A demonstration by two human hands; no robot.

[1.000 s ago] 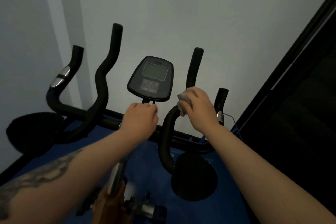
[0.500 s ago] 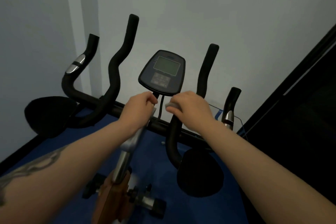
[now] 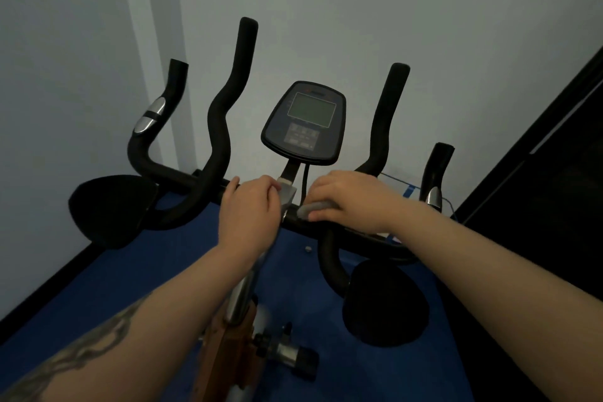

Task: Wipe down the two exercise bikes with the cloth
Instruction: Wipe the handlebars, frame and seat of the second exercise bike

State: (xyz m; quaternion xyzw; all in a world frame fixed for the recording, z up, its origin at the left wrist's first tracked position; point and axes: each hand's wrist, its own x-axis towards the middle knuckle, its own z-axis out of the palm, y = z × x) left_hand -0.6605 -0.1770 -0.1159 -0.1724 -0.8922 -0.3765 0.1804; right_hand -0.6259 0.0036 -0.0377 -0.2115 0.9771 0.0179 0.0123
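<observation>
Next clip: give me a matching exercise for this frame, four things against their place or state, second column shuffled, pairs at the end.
Things:
1. cloth
2. console
3. left hand
4. floor mat

Place or state:
A. blue, spread under the bike
B. grips the handlebar just left of the centre post
C. pressed on the handlebar under the right hand
D. stands on the post above both hands, screen unlit

Pairs: 1-C, 2-D, 3-B, 4-A

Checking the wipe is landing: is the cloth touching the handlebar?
Touching. The head view shows the right hand pressing the cloth flat onto the handlebar, with no gap visible.
</observation>
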